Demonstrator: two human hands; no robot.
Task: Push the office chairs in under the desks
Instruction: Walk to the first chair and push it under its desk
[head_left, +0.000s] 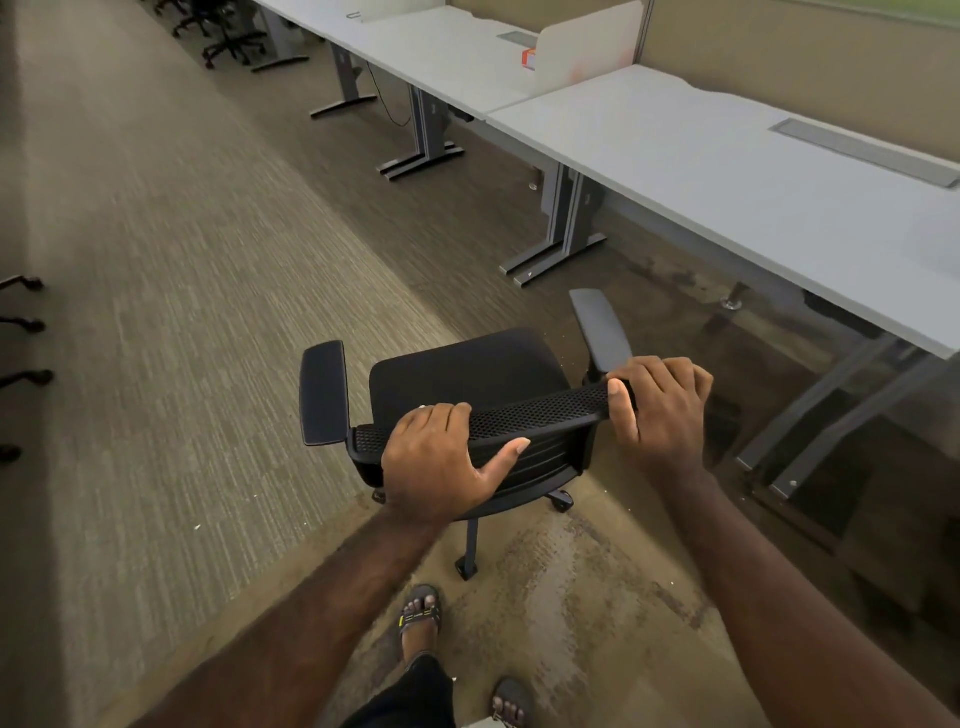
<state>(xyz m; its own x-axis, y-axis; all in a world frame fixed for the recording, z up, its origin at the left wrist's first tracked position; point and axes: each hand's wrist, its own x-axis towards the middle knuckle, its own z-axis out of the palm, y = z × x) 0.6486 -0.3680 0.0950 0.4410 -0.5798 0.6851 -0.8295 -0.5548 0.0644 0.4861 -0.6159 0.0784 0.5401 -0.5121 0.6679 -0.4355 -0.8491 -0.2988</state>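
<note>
Left hand (434, 457) and right hand (662, 402): both grip the mesh top edge of the black office chair (467, 379), fingers curled over it, thumbs on the near side. Chair: on brown carpet (171, 291), in the aisle beside the nearest grey desk (727, 171), not under it. Further desks and chairs (223, 31) recede in a row.
</note>
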